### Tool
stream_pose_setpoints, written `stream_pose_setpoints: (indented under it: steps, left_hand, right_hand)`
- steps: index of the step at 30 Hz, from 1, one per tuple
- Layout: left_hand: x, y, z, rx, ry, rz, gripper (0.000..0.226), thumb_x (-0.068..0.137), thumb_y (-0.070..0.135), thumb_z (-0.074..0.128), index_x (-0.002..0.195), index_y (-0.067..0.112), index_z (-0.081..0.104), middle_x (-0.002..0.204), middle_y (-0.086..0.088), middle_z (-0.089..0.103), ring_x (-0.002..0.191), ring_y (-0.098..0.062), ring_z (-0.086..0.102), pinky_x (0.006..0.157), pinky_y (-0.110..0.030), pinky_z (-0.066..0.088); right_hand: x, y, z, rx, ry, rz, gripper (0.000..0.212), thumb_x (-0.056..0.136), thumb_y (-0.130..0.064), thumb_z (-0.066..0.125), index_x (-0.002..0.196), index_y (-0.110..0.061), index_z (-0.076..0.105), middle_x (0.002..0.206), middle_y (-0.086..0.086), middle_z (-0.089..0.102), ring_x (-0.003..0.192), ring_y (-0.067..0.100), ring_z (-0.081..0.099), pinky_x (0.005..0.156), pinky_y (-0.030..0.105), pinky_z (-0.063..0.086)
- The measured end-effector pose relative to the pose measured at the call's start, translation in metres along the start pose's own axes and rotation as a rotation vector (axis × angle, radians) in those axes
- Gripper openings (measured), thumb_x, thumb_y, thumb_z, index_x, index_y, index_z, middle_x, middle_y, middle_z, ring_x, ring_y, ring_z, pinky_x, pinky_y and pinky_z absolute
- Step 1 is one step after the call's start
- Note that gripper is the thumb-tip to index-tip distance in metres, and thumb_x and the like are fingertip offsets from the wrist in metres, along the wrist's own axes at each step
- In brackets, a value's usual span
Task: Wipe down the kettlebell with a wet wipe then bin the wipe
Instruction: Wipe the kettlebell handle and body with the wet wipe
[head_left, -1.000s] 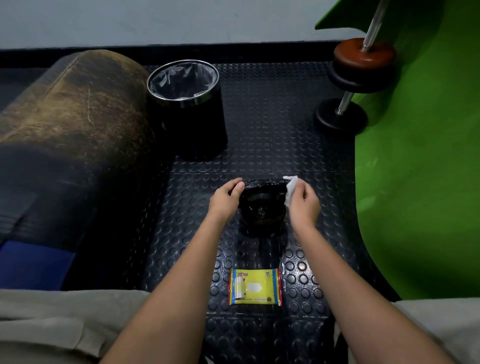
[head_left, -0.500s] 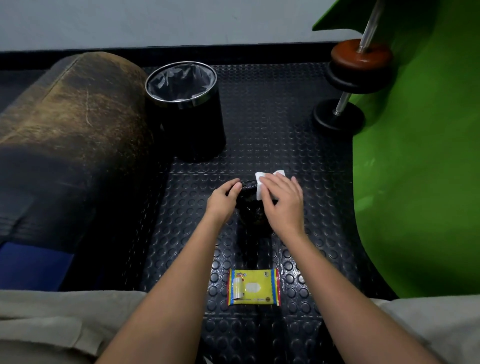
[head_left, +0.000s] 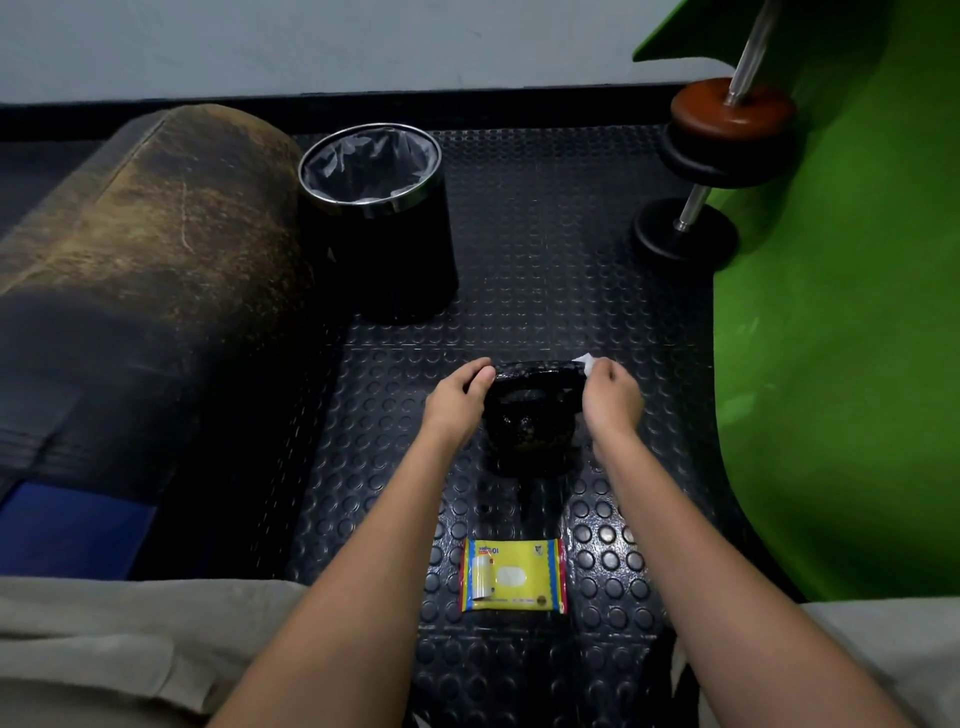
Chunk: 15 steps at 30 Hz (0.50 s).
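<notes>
A black kettlebell (head_left: 532, 421) stands on the studded rubber floor in the middle of the view. My left hand (head_left: 460, 397) grips the left end of its handle. My right hand (head_left: 610, 397) holds a white wet wipe (head_left: 586, 361) against the right end of the handle; only a small corner of the wipe shows above my fingers. A black bin (head_left: 387, 244) with a chrome rim and a clear liner stands behind and to the left of the kettlebell.
A yellow wipes packet (head_left: 513, 576) lies on the floor close to me. A worn brown padded roll (head_left: 135, 270) fills the left side. A barbell with weight plates (head_left: 727, 135) leans at the back right against a green curved surface (head_left: 841, 338).
My right hand slid the wipe from the middle of the handle back to its right end. My left hand stayed on the left end.
</notes>
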<state>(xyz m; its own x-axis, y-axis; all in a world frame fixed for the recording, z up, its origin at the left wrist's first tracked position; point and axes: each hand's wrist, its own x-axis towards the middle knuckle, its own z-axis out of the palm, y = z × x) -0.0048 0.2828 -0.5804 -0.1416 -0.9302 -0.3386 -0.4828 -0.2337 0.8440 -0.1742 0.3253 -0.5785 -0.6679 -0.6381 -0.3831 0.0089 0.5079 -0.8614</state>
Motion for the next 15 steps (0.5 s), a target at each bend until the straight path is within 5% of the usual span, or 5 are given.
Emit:
stream_pose_setpoints:
  steps: [2,3,5,10,15]
  left_hand:
    - [0.001,-0.001,-0.002,-0.010,-0.001,-0.004,0.039,0.102,0.043,0.046,0.139,0.033,0.054,0.143,0.006,0.054,0.134,-0.016,0.046,0.102,-0.026,0.033]
    - [0.001,-0.001,-0.002,-0.017,0.000,-0.006,0.039,0.102,0.043,0.046,0.140,0.033,0.054,0.142,0.006,0.054,0.133,-0.016,0.047,0.101,-0.026,0.034]
    - [0.002,-0.003,-0.002,-0.032,0.007,-0.009,0.039,0.102,0.041,0.047,0.139,0.032,0.055,0.141,0.005,0.056,0.131,-0.015,0.049,0.101,-0.025,0.035]
    - [0.004,-0.004,-0.002,-0.034,-0.002,-0.004,0.037,0.101,0.041,0.049,0.137,0.032,0.057,0.139,0.004,0.057,0.129,-0.015,0.051,0.106,-0.028,0.037]
    - [0.003,-0.005,-0.001,-0.018,-0.002,-0.003,0.039,0.100,0.046,0.049,0.137,0.034,0.056,0.140,0.005,0.057,0.132,-0.016,0.049,0.112,-0.035,0.036]
  right_hand:
    - [0.001,0.002,0.004,-0.199,0.051,-0.225,0.036,0.100,-0.032,0.035,0.084,-0.020,0.065,0.071,-0.008,0.060,0.060,0.008,0.051,0.065,0.030,0.047]
    - [0.001,0.006,0.006,-0.281,0.086,-0.384,0.037,0.100,-0.031,0.037,0.080,-0.021,0.066,0.078,-0.010,0.065,0.068,0.008,0.056,0.087,0.035,0.049]
    - [0.000,0.013,0.014,-0.388,0.129,-0.680,0.034,0.100,-0.028,0.042,0.082,-0.022,0.071,0.097,-0.011,0.071,0.090,0.008,0.061,0.114,0.040,0.029]
    - [-0.005,0.034,0.020,-0.431,0.081,-1.046,0.027,0.099,-0.030,0.057,0.120,-0.022,0.071,0.130,-0.004,0.064,0.128,0.015,0.052,0.117,0.039,0.025]
    - [-0.003,0.060,0.008,-0.190,0.170,-0.843,0.030,0.100,-0.025,0.058,0.128,-0.020,0.066,0.139,-0.003,0.058,0.132,0.012,0.048,0.113,0.038,0.034]
